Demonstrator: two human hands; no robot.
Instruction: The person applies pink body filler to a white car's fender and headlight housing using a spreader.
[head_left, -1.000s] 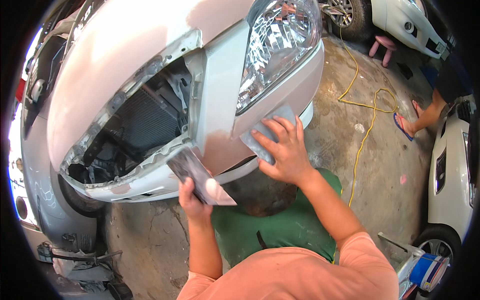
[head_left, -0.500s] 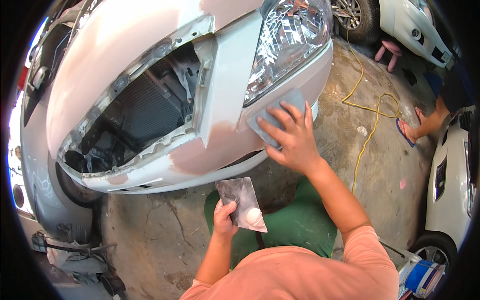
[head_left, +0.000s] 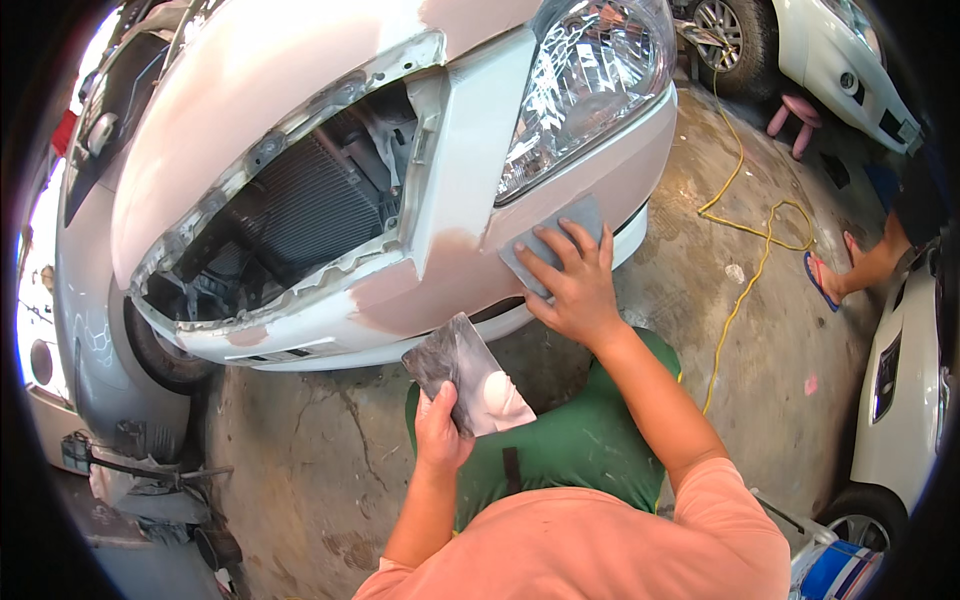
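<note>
My right hand is spread over a flat grey putty spreader, its fingers pressing it to the car's bumper below the headlight. Brownish-pink patches cover parts of the pale bumper around it. Lower down, my left hand grips a thin rectangular putty board by its near edge, thumb on top. A mound of pale pink putty sits on the board's right part. The board is tilted over my green trousers, apart from the bumper.
An opening in the car's front shows a radiator. A yellow cord winds over the concrete floor. At the right stand a pink stool, a person's sandalled foot and a white car. Another car stands left.
My right hand and the spreader have shifted slightly across the bumper, with the fingers closer together. My left hand has raised and turned the putty board. The whole view has shifted a little.
</note>
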